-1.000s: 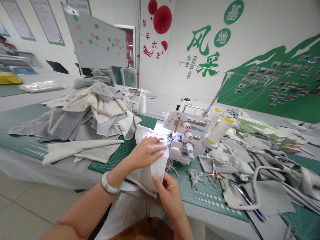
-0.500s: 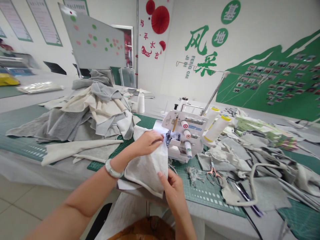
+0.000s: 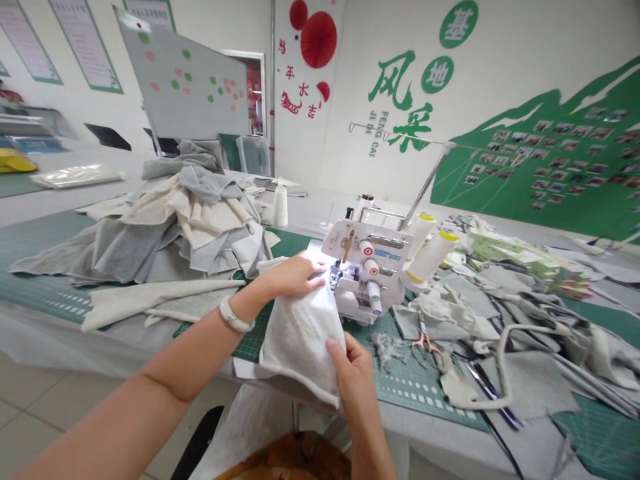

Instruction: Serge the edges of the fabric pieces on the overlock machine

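A pale grey-white fabric piece (image 3: 305, 340) lies in front of the white overlock sewing machine (image 3: 367, 260), its far edge at the lit needle area. My left hand (image 3: 299, 275), with a pale bangle at the wrist, is closed on the far part of the fabric, fingertips beside the presser foot. Nearer to me, my right hand (image 3: 354, 367) pinches the fabric's right edge between thumb and fingers. The fabric hangs slightly over the table's front edge. My left hand hides part of the fabric beneath it.
Left of the machine is a heap of grey and cream fabric pieces (image 3: 195, 213). A white thread cone (image 3: 280, 207) stands behind. To the right are scissors (image 3: 427, 343), thread scraps (image 3: 389, 350), purple-handled tweezers or snips (image 3: 495, 397) and fabric offcuts (image 3: 465, 300). Green cutting mats (image 3: 415, 390) cover the table.
The fabric's near part has swung a little to the right and toward me, with my right hand shifting right. My left hand's fingers lie flatter on the fabric beside the needle area.
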`<action>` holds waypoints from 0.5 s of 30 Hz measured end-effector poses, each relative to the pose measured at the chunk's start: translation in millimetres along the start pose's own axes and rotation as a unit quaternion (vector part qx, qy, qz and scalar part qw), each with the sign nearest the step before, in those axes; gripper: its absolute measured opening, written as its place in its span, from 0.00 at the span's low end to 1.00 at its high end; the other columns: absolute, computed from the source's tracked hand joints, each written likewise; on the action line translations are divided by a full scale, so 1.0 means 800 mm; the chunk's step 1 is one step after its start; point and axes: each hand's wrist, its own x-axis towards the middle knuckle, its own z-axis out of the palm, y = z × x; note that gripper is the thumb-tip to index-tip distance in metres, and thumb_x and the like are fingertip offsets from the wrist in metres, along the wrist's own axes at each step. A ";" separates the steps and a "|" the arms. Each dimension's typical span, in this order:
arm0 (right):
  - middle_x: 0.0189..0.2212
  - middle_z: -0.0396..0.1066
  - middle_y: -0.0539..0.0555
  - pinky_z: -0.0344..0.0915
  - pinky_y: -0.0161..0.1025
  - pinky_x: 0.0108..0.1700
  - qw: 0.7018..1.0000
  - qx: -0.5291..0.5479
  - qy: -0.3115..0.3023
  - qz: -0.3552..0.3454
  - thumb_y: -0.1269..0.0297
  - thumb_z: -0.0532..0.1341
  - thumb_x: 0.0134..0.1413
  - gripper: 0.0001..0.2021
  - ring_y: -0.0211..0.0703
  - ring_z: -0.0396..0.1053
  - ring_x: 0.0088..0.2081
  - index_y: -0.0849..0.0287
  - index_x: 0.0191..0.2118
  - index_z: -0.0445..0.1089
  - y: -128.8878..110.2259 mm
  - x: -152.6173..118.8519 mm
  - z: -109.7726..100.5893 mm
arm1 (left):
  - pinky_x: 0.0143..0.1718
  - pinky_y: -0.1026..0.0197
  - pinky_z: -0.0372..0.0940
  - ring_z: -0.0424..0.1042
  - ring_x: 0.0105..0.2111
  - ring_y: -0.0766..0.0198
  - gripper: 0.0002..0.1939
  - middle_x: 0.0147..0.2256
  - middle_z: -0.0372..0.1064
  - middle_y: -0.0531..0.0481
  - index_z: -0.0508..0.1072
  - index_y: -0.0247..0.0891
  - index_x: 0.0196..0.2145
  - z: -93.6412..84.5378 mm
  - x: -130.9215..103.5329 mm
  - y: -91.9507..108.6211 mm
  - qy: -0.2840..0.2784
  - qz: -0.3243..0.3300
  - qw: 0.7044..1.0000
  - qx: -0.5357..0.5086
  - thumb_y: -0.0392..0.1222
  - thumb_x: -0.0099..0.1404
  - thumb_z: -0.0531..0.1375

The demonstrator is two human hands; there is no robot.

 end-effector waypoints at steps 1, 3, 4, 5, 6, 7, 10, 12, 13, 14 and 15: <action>0.22 0.67 0.48 0.56 0.32 0.26 1.000 0.005 0.012 0.004 0.51 0.64 0.43 0.15 0.36 0.58 0.25 0.61 0.26 0.70 -0.002 0.002 -0.002 | 0.52 0.55 0.60 0.70 0.47 0.56 0.12 0.46 0.73 0.43 0.75 0.36 0.42 0.001 0.002 0.002 0.000 -0.004 1.000 0.011 0.42 0.68 0.55; 0.18 0.62 0.45 0.53 0.31 0.23 0.999 0.021 0.038 0.013 0.50 0.66 0.40 0.17 0.34 0.55 0.21 0.59 0.22 0.65 -0.007 0.006 -0.007 | 0.51 0.55 0.61 0.69 0.46 0.54 0.12 0.44 0.72 0.41 0.75 0.34 0.40 0.002 0.005 0.005 0.004 -0.019 0.999 0.031 0.43 0.69 0.54; 0.17 0.60 0.44 0.52 0.30 0.22 0.998 0.033 0.047 0.014 0.50 0.67 0.39 0.18 0.33 0.54 0.20 0.58 0.21 0.62 -0.010 0.007 -0.009 | 0.50 0.55 0.61 0.69 0.46 0.54 0.13 0.43 0.72 0.40 0.75 0.34 0.40 0.003 0.006 0.006 0.007 -0.033 0.999 0.040 0.43 0.69 0.54; 0.17 0.60 0.43 0.52 0.30 0.22 0.997 0.049 0.050 0.012 0.51 0.68 0.38 0.19 0.32 0.54 0.20 0.58 0.22 0.61 -0.013 0.007 -0.010 | 0.49 0.55 0.62 0.70 0.45 0.53 0.13 0.42 0.71 0.40 0.75 0.33 0.39 0.003 0.008 0.007 0.009 -0.049 0.998 0.047 0.43 0.69 0.54; 0.17 0.61 0.43 0.53 0.30 0.22 0.997 0.067 0.045 0.010 0.51 0.69 0.38 0.19 0.32 0.55 0.20 0.57 0.24 0.62 -0.015 0.007 -0.010 | 0.48 0.55 0.63 0.70 0.45 0.53 0.13 0.41 0.71 0.39 0.75 0.32 0.39 0.004 0.009 0.006 0.009 -0.063 0.997 0.053 0.43 0.69 0.54; 0.18 0.63 0.44 0.55 0.30 0.23 0.996 0.086 0.034 0.008 0.52 0.70 0.37 0.19 0.33 0.57 0.20 0.57 0.27 0.63 -0.016 0.007 -0.009 | 0.48 0.55 0.63 0.70 0.45 0.53 0.14 0.40 0.71 0.39 0.75 0.32 0.38 0.004 0.009 0.005 0.007 -0.074 0.996 0.057 0.43 0.69 0.53; 0.20 0.66 0.44 0.59 0.31 0.25 0.993 0.120 0.009 0.016 0.50 0.70 0.41 0.21 0.35 0.61 0.21 0.57 0.36 0.66 -0.016 0.006 -0.005 | 0.48 0.54 0.63 0.70 0.44 0.52 0.16 0.40 0.70 0.38 0.75 0.31 0.37 0.008 0.012 0.001 0.004 -0.089 0.994 0.061 0.43 0.70 0.52; 0.20 0.66 0.44 0.58 0.31 0.25 0.992 0.118 0.038 0.010 0.47 0.67 0.44 0.21 0.34 0.60 0.21 0.58 0.36 0.67 -0.014 0.009 -0.003 | 0.49 0.53 0.63 0.70 0.46 0.52 0.16 0.40 0.70 0.38 0.75 0.31 0.37 0.011 0.014 0.000 0.009 -0.086 0.995 0.055 0.43 0.70 0.51; 0.21 0.66 0.45 0.57 0.30 0.25 0.992 0.114 0.061 0.001 0.46 0.67 0.44 0.20 0.34 0.60 0.22 0.59 0.34 0.67 -0.012 0.011 -0.002 | 0.50 0.53 0.63 0.69 0.46 0.52 0.16 0.41 0.70 0.38 0.75 0.31 0.38 0.012 0.016 0.000 0.014 -0.087 0.995 0.052 0.44 0.70 0.51; 0.22 0.66 0.45 0.57 0.30 0.25 0.991 0.108 0.083 -0.008 0.46 0.66 0.44 0.20 0.34 0.60 0.23 0.59 0.33 0.68 -0.010 0.014 -0.002 | 0.50 0.53 0.62 0.69 0.47 0.51 0.16 0.42 0.70 0.38 0.74 0.31 0.38 0.012 0.017 0.000 0.016 -0.088 0.995 0.050 0.45 0.70 0.51; 0.22 0.66 0.46 0.56 0.30 0.25 0.990 0.101 0.101 -0.016 0.46 0.67 0.44 0.20 0.33 0.59 0.23 0.60 0.32 0.68 -0.009 0.016 -0.002 | 0.51 0.52 0.62 0.68 0.48 0.51 0.16 0.43 0.70 0.38 0.74 0.32 0.39 0.012 0.018 0.001 0.017 -0.091 0.994 0.049 0.45 0.70 0.51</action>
